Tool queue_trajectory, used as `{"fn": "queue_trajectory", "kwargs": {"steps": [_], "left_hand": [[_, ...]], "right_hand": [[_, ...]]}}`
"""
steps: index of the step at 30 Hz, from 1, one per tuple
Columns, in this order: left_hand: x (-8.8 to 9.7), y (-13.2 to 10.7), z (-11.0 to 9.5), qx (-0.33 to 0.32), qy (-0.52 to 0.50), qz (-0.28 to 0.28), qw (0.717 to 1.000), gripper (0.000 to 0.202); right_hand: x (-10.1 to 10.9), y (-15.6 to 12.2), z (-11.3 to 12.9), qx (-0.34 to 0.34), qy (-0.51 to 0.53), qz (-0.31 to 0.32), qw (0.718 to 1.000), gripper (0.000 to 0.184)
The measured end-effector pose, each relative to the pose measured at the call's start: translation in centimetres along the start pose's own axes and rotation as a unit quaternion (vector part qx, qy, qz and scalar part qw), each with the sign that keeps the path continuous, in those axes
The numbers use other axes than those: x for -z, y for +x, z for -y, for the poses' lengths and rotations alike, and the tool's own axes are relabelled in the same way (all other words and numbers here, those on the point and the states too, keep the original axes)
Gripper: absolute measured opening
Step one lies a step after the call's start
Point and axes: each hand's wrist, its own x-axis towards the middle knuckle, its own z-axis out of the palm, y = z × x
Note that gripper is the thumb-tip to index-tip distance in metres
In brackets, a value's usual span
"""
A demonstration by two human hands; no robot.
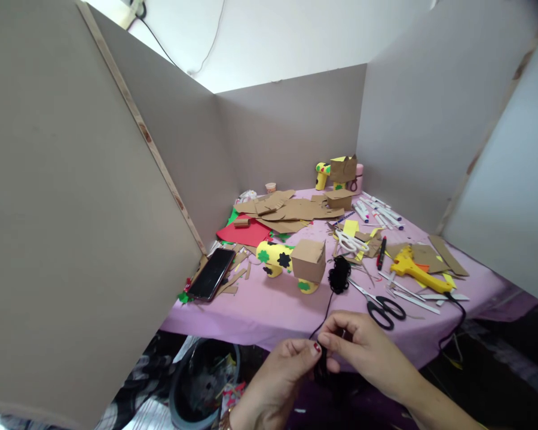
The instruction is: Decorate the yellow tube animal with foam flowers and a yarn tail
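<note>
My left hand [281, 373] and my right hand [363, 346] meet at the table's front edge, fingers pinched round a small bundle of black yarn [321, 365]. A strand runs from it up to a ball of black yarn [339, 275] on the table. Behind my hands stands a yellow paper animal body [274, 255] with green and black patches, on short legs. A cardboard box [308, 260] sits at its right end like a head. Black-handled scissors [381, 306] lie just beyond my right hand.
A yellow glue gun [419, 276] with a cord, white scissors [352, 242], several markers [385, 214] and paper scraps lie to the right. A phone [212, 274] lies left, cardboard sheets [296, 210] behind. A bin [179, 394] stands below. Grey partitions [291, 131] surround the table.
</note>
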Motion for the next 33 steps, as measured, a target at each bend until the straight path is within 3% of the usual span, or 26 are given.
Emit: {"fn": "queue_trajectory", "kwargs": {"steps": [7,13,18,22,28,31,32,33], "left_hand": [[0.1,0.3,0.1,-0.017,0.017,-0.07,0.997,0.028],[0.5,0.4,0.0,-0.072,-0.027,-0.105,0.991,0.021],[0.5,0.5,0.4,-0.101,-0.044,-0.147,0.983,0.024],[0.1,0.6,0.3,-0.099,-0.072,-0.144,0.982,0.023],[-0.7,0.6,-0.1,-0.099,-0.092,-0.153,0.979,0.02],[-0.7,0.5,-0.3,-0.108,-0.101,-0.181,0.972,0.022],[-0.7,0.5,-0.3,-0.112,-0.104,-0.189,0.97,0.023],[-0.6,0.5,-0.4,-0.117,-0.108,-0.194,0.968,0.023]], "right_hand": [[0.0,0.4,0.0,0.026,-0.017,-0.023,0.999,0.02],[-0.4,0.1,-1.5,0.006,0.053,-0.077,0.996,0.031],[-1.6,-0.7,-2.7,0.011,0.052,-0.059,0.997,0.027],[-2.3,-0.7,-2.5,0.055,0.01,-0.04,0.998,0.028],[-2.6,-0.6,-2.4,0.059,-0.031,-0.045,0.997,0.031],[-0.1,-0.5,-3.0,0.047,-0.144,-0.095,0.984,0.033],[1.3,-0.4,-3.4,0.048,-0.231,-0.131,0.963,0.034],[2.7,-0.3,-3.9,0.051,-0.338,-0.181,0.922,0.034]]}}
